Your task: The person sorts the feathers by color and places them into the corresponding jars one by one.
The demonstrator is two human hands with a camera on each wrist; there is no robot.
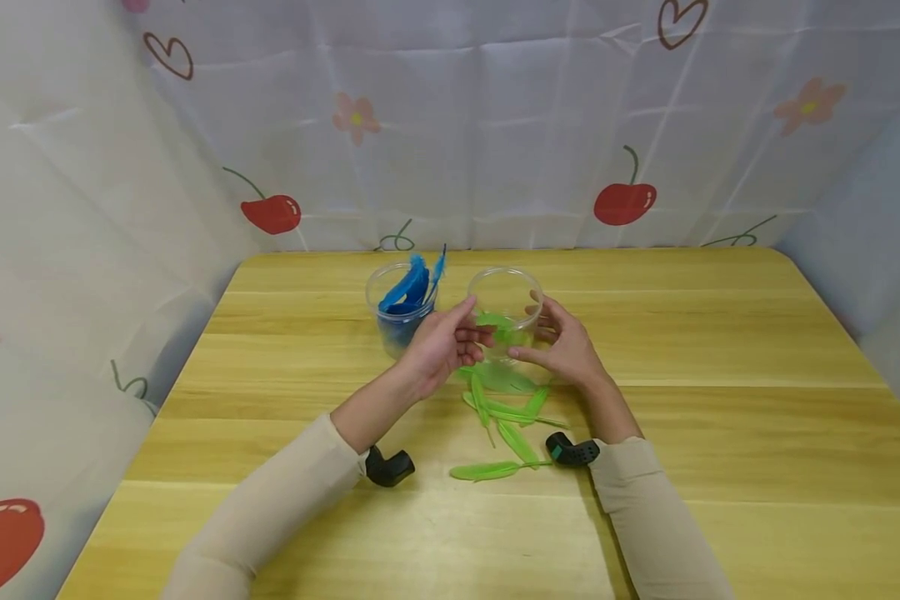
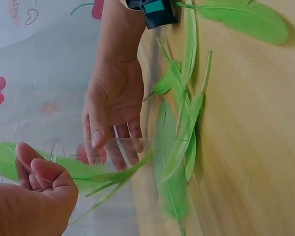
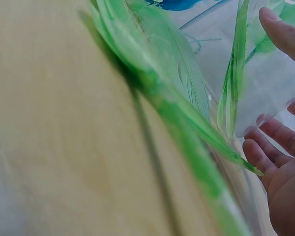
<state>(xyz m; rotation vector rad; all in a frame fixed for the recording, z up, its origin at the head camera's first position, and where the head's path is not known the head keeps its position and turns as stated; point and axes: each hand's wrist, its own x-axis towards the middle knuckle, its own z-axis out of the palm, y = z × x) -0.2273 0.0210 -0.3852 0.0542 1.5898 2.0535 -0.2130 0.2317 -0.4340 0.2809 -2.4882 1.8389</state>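
A clear plastic cup (image 1: 506,277) stands between the two hands, with green feathers (image 1: 505,335) inside it. My right hand (image 1: 570,342) grips the cup's right side, thumb on the near wall and fingers round the far side. At its left side my left hand (image 1: 438,346) has the thumb near the rim and the other fingers loosely bent beside the wall. In the left wrist view, a green feather (image 2: 96,169) passes behind the left fingers (image 2: 51,173). The right fingers (image 3: 273,140) lie against the clear wall in the right wrist view. Several loose green feathers (image 1: 516,442) lie before the cup.
A second clear cup (image 1: 381,287) full of blue feathers (image 1: 407,296) stands just left of the left hand. Black devices (image 1: 572,451) sit at both wrists. The wooden table (image 1: 757,417) meets a printed curtain (image 1: 480,167) at its back edge.
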